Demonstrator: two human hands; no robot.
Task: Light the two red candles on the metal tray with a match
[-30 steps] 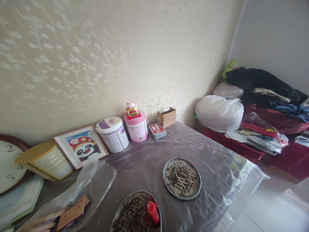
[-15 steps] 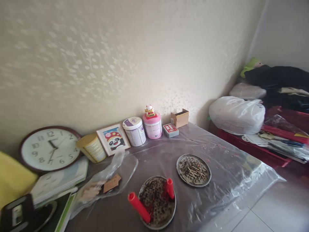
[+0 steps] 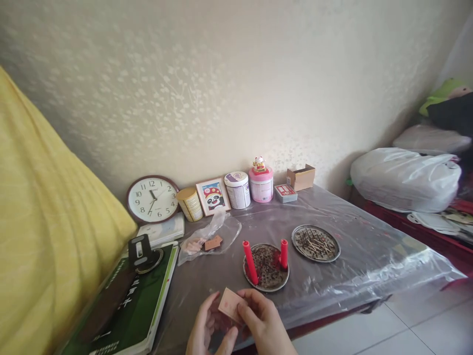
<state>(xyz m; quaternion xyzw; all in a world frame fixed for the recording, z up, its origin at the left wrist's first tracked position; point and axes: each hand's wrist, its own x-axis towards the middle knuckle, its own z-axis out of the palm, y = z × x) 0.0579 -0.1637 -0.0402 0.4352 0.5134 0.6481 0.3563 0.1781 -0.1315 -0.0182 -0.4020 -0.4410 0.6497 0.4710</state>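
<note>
My right hand (image 3: 264, 318) grips what looks like a small tan matchbox (image 3: 230, 303) between thumb and fingers. A faint red mark shows on its face. My left hand (image 3: 207, 323) is beside it, fingers curled and thumb apart, holding nothing that I can see; whether a fingertip touches the matchbox I cannot tell. Just beyond the hands lies a round metal plate (image 3: 266, 290) with two red candles, the left one (image 3: 250, 262) leaning and the right one (image 3: 284, 254) nearly upright. Similar tan boxes (image 3: 213, 242) lie on a clear plastic bag (image 3: 231, 231).
A second round plate (image 3: 335, 246) holds several matchsticks. Along the wall stand a clock (image 3: 148, 202), a panda picture (image 3: 213, 197), tins (image 3: 237, 192), a card pack (image 3: 286, 193) and a cardboard box (image 3: 301, 177). A green book (image 3: 148, 301) and yellow curtain (image 3: 55, 222) are left.
Both hands have come into view at the bottom, with the matchbox in the right one. The camera has turned left, so the tabletop things appear further right and smaller.
</note>
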